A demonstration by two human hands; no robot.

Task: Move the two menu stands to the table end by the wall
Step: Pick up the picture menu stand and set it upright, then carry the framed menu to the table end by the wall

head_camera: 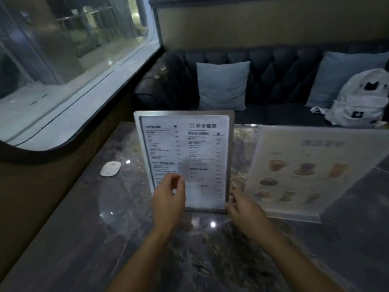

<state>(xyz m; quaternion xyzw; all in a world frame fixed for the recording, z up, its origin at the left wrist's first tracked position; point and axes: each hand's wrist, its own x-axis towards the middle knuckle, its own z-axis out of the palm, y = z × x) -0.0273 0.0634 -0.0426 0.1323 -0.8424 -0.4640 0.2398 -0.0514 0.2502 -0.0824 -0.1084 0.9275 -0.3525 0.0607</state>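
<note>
A text menu stand (pixel 185 144) in a metal frame stands upright on the dark marble table (pixel 105 207), near the table's middle. My left hand (pixel 168 199) is in front of its lower left corner with the fingers curled; a grip on the frame is not visible. My right hand (pixel 242 209) has its fingers on the frame's lower right edge. A second menu stand (pixel 305 171), clear acrylic with pictures of drinks, stands just to the right, tilted back and untouched. The wall with the window (pixel 63 60) runs along the table's left end.
A small white oval device (pixel 110 168) lies on the table near the wall. Beyond the table is a dark tufted sofa (pixel 273 68) with two light blue cushions and a white backpack (pixel 362 100). A grey object (pixel 357 197) sits at the right edge.
</note>
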